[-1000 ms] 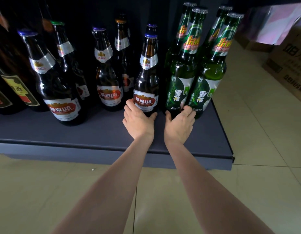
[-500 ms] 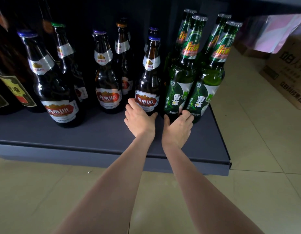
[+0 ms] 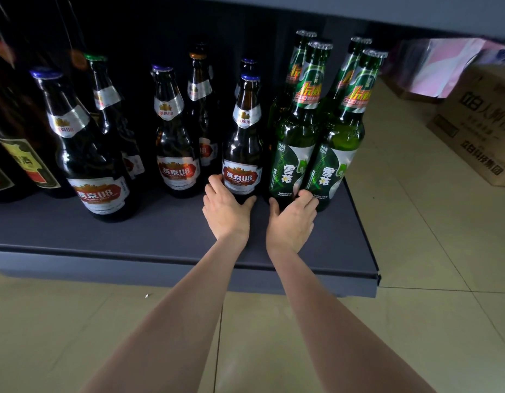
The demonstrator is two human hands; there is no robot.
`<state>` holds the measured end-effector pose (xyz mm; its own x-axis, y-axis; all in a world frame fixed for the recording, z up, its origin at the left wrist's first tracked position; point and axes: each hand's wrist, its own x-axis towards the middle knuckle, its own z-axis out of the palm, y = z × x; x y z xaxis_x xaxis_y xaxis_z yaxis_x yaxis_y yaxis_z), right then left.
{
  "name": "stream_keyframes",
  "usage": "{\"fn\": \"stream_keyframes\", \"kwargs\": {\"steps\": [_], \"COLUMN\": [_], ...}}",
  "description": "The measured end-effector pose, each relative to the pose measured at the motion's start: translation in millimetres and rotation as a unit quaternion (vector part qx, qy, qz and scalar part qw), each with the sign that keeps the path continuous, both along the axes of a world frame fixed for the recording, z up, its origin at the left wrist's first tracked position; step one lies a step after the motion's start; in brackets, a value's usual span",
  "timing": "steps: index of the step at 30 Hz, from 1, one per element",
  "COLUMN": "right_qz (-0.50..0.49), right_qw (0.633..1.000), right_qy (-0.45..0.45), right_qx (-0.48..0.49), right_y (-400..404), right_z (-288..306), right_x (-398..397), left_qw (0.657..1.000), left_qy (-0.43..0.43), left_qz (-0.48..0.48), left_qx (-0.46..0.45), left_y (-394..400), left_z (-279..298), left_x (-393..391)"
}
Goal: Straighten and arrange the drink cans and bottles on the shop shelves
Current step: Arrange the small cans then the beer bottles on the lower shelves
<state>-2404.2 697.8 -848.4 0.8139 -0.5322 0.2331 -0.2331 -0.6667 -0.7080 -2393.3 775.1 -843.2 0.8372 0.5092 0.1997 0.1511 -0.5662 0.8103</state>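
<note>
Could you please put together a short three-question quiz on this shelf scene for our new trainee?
1. True or false: the left hand grips the base of a brown bottle.
2. How many green bottles stand in the front row? A) one B) two C) four
3. What does the right hand grip?

Key:
1. True.
2. B: the left green bottle and the right green bottle.
3. The base of the left green bottle.

My left hand (image 3: 226,215) wraps the base of a bottle (image 3: 243,154) at twelve o'clock on the shelf (image 3: 132,236). Just beside it, at one o'clock, my right hand (image 3: 292,222) holds another bottle (image 3: 294,143). More bottles stand behind and toward ten o'clock. A box (image 3: 478,129) sits on the floor (image 3: 432,236) at two o'clock.
</note>
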Motion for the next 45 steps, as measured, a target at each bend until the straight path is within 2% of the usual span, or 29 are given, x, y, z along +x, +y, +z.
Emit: {"fn": "stream_keyframes", "kwargs": {"steps": [6, 15, 25, 32, 35, 38, 40, 42, 45], "right_qz": [0.001, 0.004, 0.001, 0.013, 0.041, -0.007, -0.028, -0.005, 0.003], "right_qw": [1.0, 1.0, 1.0, 0.999, 0.997, 0.99, 0.99, 0.992, 0.992], "right_qy": [0.003, -0.005, 0.001, 0.03, -0.02, -0.093, -0.075, -0.043, -0.051], "right_qx": [-0.005, 0.01, 0.021, 0.027, 0.06, 0.102, 0.119, 0.12, 0.115], "right_y": [1, 1, -1, -3, -15, -41, -54, -58, -57], "right_z": [3, 5, 0, 1, 1, 0, 4, 6, 5], "right_x": [-3, -4, 1, 5, -4, -14, -8, 2, 10], "left_qw": [0.999, 0.99, 0.998, 0.998, 0.999, 0.998, 0.998, 0.998, 0.997], "left_qy": [0.007, 0.041, 0.01, 0.027, 0.036, 0.051, 0.06, 0.067, 0.072], "left_qz": [-0.02, -0.099, -0.009, -0.013, -0.029, -0.027, -0.012, 0.004, 0.027], "left_qx": [-0.032, -0.092, -0.057, -0.048, -0.027, 0.004, 0.011, -0.006, -0.017], "left_y": [5, 13, -4, -5, -4, -9, -18, -27, -34], "left_z": [6, 15, 6, 7, 4, -1, -3, -1, 0], "left_x": [-5, 2, 0, -1, -2, -8, -12, -12, -8]}}
